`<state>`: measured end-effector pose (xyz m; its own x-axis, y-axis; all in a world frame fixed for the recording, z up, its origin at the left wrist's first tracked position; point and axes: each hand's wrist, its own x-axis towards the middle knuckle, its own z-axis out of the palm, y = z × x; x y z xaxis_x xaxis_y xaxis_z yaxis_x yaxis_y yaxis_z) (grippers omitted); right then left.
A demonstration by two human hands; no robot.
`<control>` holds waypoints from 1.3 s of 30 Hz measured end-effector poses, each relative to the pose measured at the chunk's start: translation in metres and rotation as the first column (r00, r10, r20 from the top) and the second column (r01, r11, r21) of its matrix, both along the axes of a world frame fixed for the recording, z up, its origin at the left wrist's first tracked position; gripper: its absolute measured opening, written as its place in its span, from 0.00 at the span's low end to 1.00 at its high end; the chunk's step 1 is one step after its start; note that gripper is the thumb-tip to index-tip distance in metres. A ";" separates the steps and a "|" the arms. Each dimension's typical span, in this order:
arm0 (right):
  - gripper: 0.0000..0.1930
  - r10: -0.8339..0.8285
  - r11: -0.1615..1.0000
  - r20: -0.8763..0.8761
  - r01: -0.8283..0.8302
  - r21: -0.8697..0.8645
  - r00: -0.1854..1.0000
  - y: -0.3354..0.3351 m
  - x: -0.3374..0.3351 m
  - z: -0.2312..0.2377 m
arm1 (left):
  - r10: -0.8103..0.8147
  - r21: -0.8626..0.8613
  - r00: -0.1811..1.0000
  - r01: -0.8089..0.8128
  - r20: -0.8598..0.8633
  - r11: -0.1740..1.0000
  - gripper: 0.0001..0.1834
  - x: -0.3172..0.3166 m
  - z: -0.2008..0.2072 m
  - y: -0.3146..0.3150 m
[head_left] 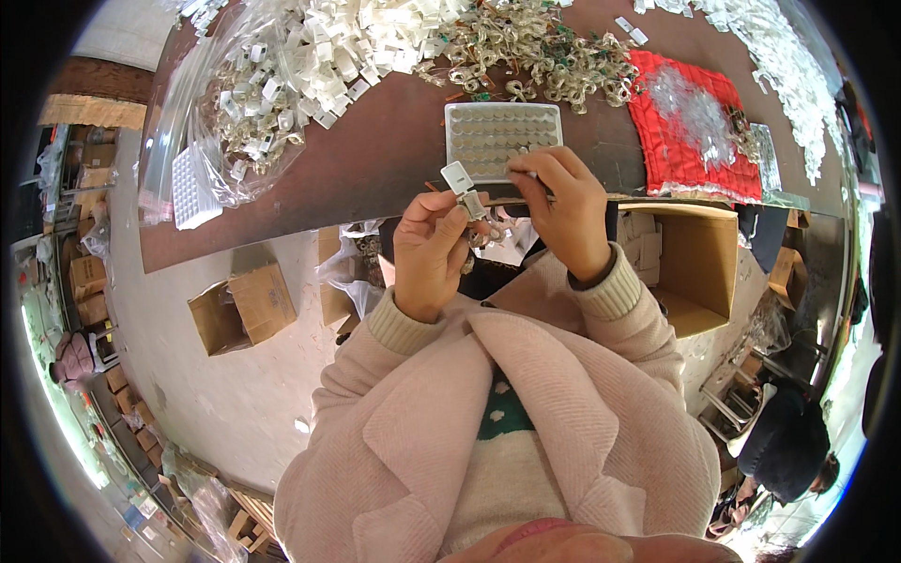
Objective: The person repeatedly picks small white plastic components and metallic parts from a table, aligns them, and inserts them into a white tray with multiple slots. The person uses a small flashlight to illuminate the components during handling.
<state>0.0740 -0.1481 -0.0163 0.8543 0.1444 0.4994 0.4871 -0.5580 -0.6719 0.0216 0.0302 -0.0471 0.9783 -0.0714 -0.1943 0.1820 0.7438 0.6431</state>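
Observation:
My left hand point(430, 258) pinches a small white plastic case point(457, 177) in front of the table edge. The case looks unfolded, its flat lid tilted up and away. A bundle of thin coiled wire point(484, 235) hangs beside those fingers. My right hand point(571, 208) is just to the right, thumb and fingers pressed together over the near right part of a white tray point(449, 141). Whatever sits between those fingertips is too small to make out. Rows of small round greyish discs point(502, 127) fill much of the tray.
Beyond the tray lie heaps of white cases point(338, 47) and coiled wire bundles point(535, 56). A red cloth point(657, 122) with clear plastic pieces lies right, a clear bag point(258, 131) left. Cardboard boxes point(267, 302) stand below the table. Another person point(788, 441) is at lower right.

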 end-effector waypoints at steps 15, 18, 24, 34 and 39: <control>0.15 0.183 0.981 0.184 -0.192 0.035 0.966 0.009 -0.018 0.023 | -0.006 0.024 0.999 0.005 0.041 1.000 0.09 -0.004 0.014 -0.009; 0.15 0.196 0.980 0.205 -0.201 0.001 0.959 0.008 -0.018 0.019 | -0.010 0.045 1.000 0.010 -0.006 0.999 0.09 -0.005 0.014 -0.010; 0.14 0.146 0.987 0.238 -0.159 0.035 0.960 0.011 -0.019 0.011 | -0.076 -0.077 0.997 0.073 -0.031 0.994 0.10 -0.003 0.010 -0.006; 0.22 0.276 0.956 0.298 -0.231 -0.179 0.914 0.009 -0.015 0.004 | -0.045 0.032 0.991 0.049 -0.123 0.998 0.08 0.000 0.009 -0.007; 0.24 0.275 0.949 0.208 -0.229 -0.218 0.939 0.014 -0.026 0.005 | -0.016 -0.026 0.992 0.013 -0.122 1.000 0.08 0.000 -0.002 -0.003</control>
<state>0.0482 -0.1340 -0.0113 0.6402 0.4502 0.6225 0.7582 -0.5009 -0.4174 0.0215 0.0273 -0.0491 0.9463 -0.0919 -0.3099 0.2688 0.7561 0.5968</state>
